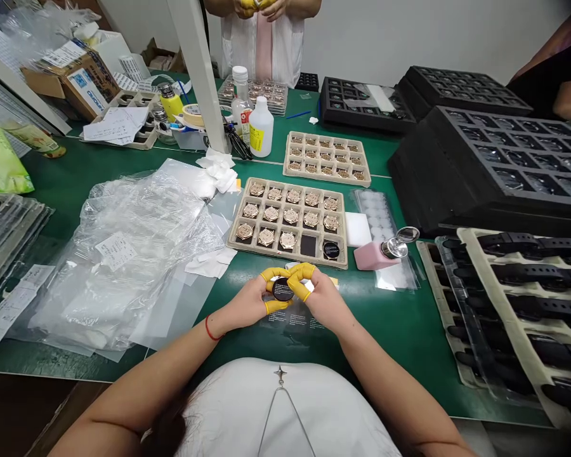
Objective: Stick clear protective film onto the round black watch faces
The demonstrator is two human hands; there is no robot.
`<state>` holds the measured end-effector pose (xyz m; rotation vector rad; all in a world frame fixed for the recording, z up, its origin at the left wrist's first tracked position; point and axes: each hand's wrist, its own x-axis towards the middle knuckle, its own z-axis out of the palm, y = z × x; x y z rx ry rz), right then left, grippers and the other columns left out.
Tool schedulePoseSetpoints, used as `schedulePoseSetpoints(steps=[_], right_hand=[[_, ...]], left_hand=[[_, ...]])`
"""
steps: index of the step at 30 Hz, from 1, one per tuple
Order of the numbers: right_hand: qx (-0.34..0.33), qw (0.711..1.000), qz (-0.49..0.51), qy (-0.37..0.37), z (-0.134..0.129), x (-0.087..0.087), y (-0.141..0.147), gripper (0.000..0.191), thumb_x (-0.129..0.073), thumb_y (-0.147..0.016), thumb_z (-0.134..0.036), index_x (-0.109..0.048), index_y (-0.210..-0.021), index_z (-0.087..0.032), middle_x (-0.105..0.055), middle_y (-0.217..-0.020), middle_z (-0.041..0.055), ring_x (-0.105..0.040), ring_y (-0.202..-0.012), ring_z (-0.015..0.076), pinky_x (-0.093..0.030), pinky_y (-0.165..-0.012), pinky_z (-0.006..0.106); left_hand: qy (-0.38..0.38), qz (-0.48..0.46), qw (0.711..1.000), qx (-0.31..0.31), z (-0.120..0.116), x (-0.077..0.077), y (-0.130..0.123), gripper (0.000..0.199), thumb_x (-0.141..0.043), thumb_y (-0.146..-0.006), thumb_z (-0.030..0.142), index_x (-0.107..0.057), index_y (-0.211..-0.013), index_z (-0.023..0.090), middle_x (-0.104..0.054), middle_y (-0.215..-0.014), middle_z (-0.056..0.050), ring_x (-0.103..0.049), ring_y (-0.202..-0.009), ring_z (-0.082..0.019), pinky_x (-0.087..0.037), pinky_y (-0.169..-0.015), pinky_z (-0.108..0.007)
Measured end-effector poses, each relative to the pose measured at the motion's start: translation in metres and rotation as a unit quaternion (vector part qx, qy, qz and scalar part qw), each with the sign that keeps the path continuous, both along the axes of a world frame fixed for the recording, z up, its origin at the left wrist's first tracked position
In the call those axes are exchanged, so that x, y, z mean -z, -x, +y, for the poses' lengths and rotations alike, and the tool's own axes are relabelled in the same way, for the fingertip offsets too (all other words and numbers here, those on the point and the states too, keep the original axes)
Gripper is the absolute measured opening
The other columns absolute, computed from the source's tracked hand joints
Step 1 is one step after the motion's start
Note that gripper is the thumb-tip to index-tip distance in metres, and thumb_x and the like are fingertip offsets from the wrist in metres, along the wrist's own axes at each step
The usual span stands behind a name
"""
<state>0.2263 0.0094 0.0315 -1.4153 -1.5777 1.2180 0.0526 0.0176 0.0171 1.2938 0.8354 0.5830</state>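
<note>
My left hand (254, 298), in yellow finger cots, grips a black disc with white print (282, 289) by its edge. Pinched fingers of my right hand (316, 293), also in yellow cots, press on the disc's right side. Under both hands lies a clear sheet with white printed text (309, 322). Just beyond them sits a beige compartment tray (288, 257) of rose-gold watch cases (290, 216). In its front row, one compartment shows only a dark bottom, and the corner one beside it holds a similar black printed disc (332, 250).
A pink pump bottle (375, 255) and white pad (358, 230) stand right of the tray. Plastic bags (124, 254) cover the left side. Black foam trays (485, 171) and watch straps (528, 276) fill the right. Across the table a person (261, 44) works with gloved fingers.
</note>
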Motion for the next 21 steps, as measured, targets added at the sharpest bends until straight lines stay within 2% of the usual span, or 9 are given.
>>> schedulePoseSetpoints(steps=[10,21], right_hand=[[0.008,0.998,-0.027,-0.053,-0.0024,0.0014,0.0012,0.006,-0.053,-0.078,-0.019,-0.059,-0.076,-0.021,-0.062,-0.092,0.0033,-0.055,-0.092,0.0202,-0.045,-0.082,0.039],[0.008,0.996,-0.058,-0.069,-0.0037,0.0001,0.0019,0.007,-0.054,-0.08,-0.021,-0.058,-0.075,-0.021,-0.062,-0.092,0.0036,-0.053,-0.092,0.0208,-0.043,-0.082,0.04]], left_hand=[[0.012,-0.006,1.0,-0.01,-0.0009,0.0,-0.0009,0.048,-0.068,-0.074,0.024,-0.047,-0.117,0.021,-0.059,-0.101,-0.004,-0.058,-0.082,-0.013,-0.048,-0.072,-0.025],[0.022,-0.009,1.0,-0.004,-0.0011,-0.0011,-0.0007,0.046,-0.067,-0.075,0.023,-0.047,-0.116,0.021,-0.06,-0.097,-0.002,-0.058,-0.082,-0.012,-0.047,-0.074,-0.024]])
